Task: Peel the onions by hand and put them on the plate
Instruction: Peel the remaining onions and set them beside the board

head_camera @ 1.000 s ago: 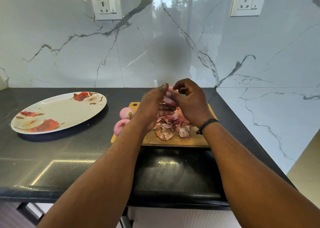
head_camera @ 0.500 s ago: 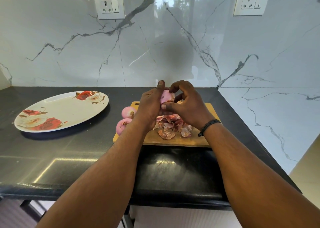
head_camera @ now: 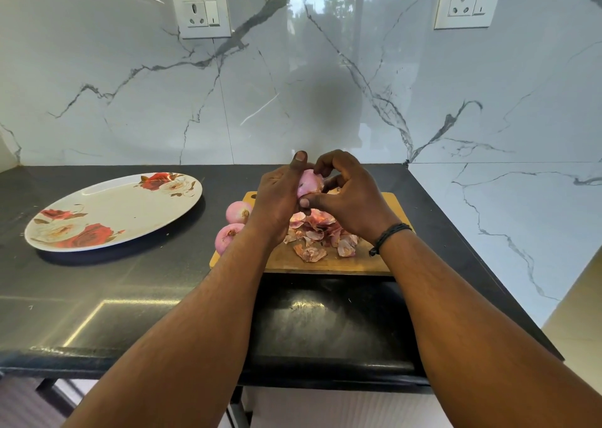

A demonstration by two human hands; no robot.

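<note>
Holding one pink onion (head_camera: 309, 182) up between both hands above the cutting board (head_camera: 365, 261). Left hand (head_camera: 277, 199) wrapped around onion's left side, thumb pointing up past its top. Right hand (head_camera: 351, 196) closed on right side, thumb pressed against onion's lower front, fingers curled over the top. Both grips tight on the same onion, raised clear of the board. Two more onions (head_camera: 238, 211) and (head_camera: 228, 237) resting at board's left edge, one behind the other, just beside the left wrist. Loose pile of peels (head_camera: 317, 235) lying on board under the hands, spread toward the near edge. Flowered plate (head_camera: 107, 212) sitting on black counter (head_camera: 130, 291) well to the left of board, holding nothing. Dark wristband (head_camera: 389, 237) on right wrist. Marble wall (head_camera: 293, 85) behind, with two sockets (head_camera: 200, 12) and (head_camera: 466, 1).
</note>
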